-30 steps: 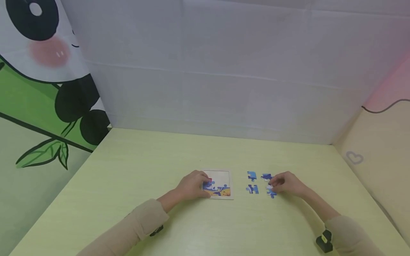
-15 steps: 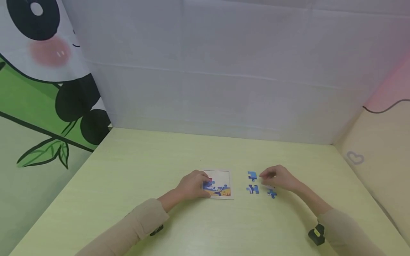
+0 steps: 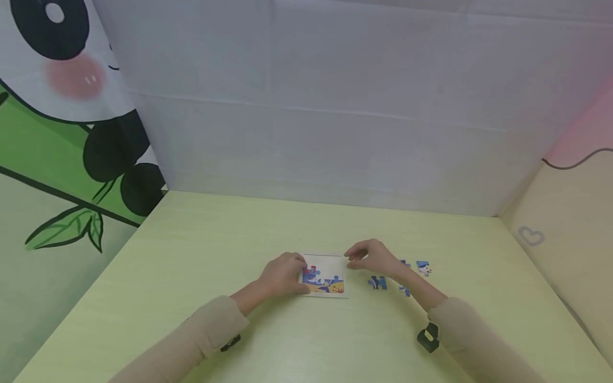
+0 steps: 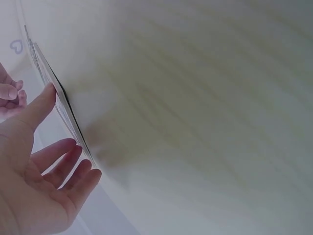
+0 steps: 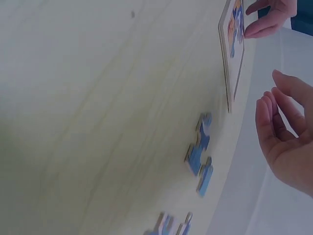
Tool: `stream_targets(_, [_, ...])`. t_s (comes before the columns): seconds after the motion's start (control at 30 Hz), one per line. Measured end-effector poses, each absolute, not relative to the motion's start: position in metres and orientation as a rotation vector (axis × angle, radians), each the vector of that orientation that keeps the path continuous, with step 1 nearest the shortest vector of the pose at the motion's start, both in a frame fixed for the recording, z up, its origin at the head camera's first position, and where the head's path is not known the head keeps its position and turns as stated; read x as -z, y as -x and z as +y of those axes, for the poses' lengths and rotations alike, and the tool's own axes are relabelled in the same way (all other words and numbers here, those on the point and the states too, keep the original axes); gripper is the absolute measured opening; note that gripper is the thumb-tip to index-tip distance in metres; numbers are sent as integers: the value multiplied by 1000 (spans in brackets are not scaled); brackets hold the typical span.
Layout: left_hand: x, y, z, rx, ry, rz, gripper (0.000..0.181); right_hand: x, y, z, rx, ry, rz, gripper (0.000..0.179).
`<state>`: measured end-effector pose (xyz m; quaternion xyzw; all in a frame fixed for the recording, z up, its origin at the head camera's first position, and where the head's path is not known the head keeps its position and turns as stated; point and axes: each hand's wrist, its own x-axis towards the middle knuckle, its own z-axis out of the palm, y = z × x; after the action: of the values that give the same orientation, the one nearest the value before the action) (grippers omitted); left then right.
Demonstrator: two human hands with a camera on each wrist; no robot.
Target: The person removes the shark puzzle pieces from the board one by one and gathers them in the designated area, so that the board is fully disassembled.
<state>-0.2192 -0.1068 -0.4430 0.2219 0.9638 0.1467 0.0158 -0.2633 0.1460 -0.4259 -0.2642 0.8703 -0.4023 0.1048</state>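
My left hand [image 3: 283, 274] grips the left side of a shallow square puzzle tray [image 3: 328, 261]. In the left wrist view, thumb and fingers meet the edge of the tray [image 4: 68, 110]. Joined pieces with a sea-and-sand picture [image 3: 325, 287] fill its lower part; the upper part shows white. My right hand [image 3: 374, 257] hovers just off the tray's right edge, fingers loosely bent. In the right wrist view nothing shows between the thumb and fingers of the right hand [image 5: 288, 125]. Below it lie loose blue puzzle pieces [image 5: 198, 147], some partly covered by hand and forearm in the head view.
A loose puzzle piece with a white animal face [image 3: 423, 267] lies right of the right forearm. Another blue piece [image 3: 377, 283] lies near the tray. The pale wooden table [image 3: 230, 229] ends at a grey-white cloth wall [image 3: 335, 133] behind.
My right hand has moved left from the loose pieces to the tray's right edge, uncovering the animal-face piece. My left hand stays at the tray, shifted very slightly.
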Motion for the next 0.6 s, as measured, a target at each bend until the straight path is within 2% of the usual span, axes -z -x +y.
stream_targets(0.3, [442, 219, -110, -453, -670, 3019, 53, 440, 263, 97, 1192, 684, 2518, 23])
stream_targets(0.6, [439, 216, -114, -520, -698, 2994, 56, 451, 261, 78, 1203, 671, 2513, 24])
